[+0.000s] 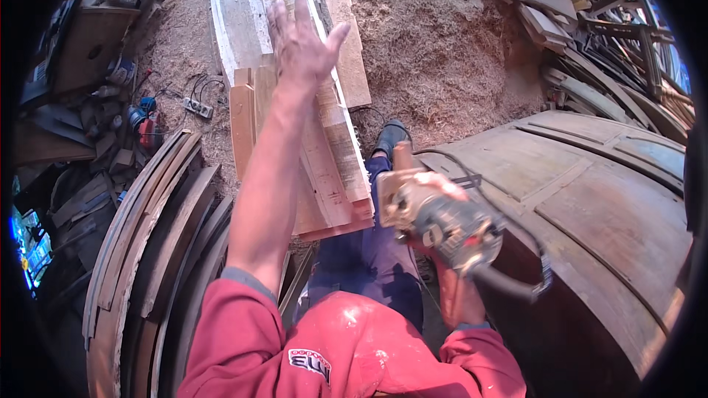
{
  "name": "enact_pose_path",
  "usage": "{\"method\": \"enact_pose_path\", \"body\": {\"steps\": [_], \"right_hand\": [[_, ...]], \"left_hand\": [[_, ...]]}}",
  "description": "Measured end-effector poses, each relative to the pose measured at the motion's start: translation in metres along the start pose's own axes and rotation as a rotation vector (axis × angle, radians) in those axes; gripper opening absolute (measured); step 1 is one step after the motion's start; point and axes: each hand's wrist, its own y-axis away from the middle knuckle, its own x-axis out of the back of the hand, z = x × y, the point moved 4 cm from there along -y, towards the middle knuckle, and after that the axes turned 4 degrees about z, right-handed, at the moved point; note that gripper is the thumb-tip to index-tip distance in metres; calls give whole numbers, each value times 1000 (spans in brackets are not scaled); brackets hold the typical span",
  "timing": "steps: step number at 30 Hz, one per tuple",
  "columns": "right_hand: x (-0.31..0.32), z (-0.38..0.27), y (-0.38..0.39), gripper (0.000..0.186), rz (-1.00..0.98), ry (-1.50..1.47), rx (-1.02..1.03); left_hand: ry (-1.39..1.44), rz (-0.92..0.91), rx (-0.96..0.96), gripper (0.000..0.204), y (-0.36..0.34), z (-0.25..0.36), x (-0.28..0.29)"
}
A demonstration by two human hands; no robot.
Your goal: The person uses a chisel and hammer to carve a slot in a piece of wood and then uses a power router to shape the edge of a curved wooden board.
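Observation:
My left hand (302, 48) is stretched out with its fingers and thumb spread, over a stack of rough wooden boards (324, 140). I cannot tell whether the palm touches the wood. Off the stack's near right corner, my right hand (442, 183) is wrapped round what looks like an electric trim router (457, 228), slightly blurred. Its motor body is dark, and its squarish base faces the boards. A black cord (509, 280) bends away from its rear end. Part of my right hand is hidden by the tool.
Curved boards (140, 265) stand stacked at left. A white power strip (198, 108) and a red and blue power tool (147, 125) lie behind them. Wood shavings (420, 37) cover the ground. A large panelled door (590, 206) is at right, with scrap timber (590, 51) beyond.

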Motion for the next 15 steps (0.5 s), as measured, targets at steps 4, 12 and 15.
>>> {"method": "enact_pose_path", "body": {"steps": [4, 12, 15], "right_hand": [[-41, -1, 10, 66, 28, 373, 684], [-36, 14, 12, 51, -39, 528, 695], [-39, 11, 3, 51, -44, 514, 674]], "left_hand": [[108, 13, -9, 85, -6, -24, -42], [101, 70, -60, 84, -1, -23, -55], [85, 74, -59, 83, -1, -28, -53]]}}
